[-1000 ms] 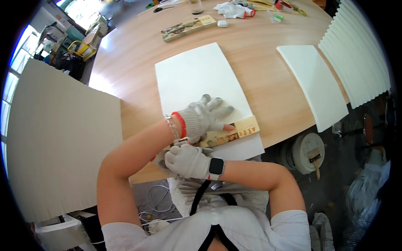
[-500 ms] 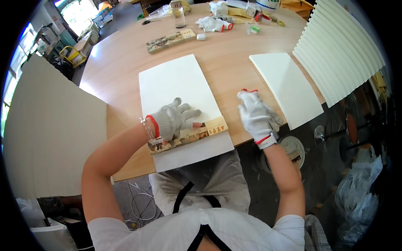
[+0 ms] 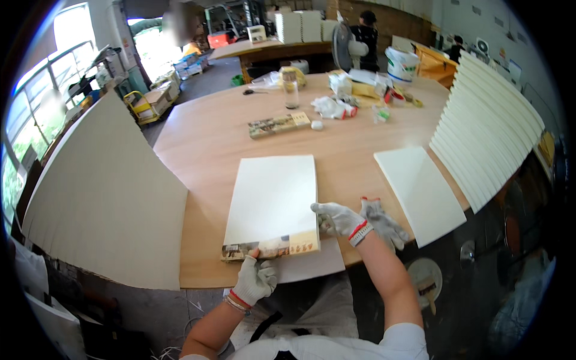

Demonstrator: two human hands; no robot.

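A white panel (image 3: 273, 198) lies lengthwise on the round wooden table (image 3: 210, 144), with a printed picture strip (image 3: 270, 247) along its near edge. A second white sheet (image 3: 315, 265) sticks out from under it. My gloved left hand (image 3: 255, 281) grips the panel's near edge at the strip, thumb on top. My gloved right hand (image 3: 337, 219) holds the panel's right edge near the front corner. A loose grey glove with a red cuff (image 3: 384, 223) lies on the table just right of that hand.
Another white panel (image 3: 420, 192) lies to the right, with a row of upright white panels (image 3: 492, 126) beyond it. A large beige board (image 3: 102, 198) leans at the left. Farther back are a printed strip (image 3: 279, 125), a jar (image 3: 291, 90), rags, a bucket (image 3: 401, 63) and people.
My right hand came back from the right onto the panel's right edge, and a glove now lies beside it. My left hand slid from on top of the strip to the near edge.
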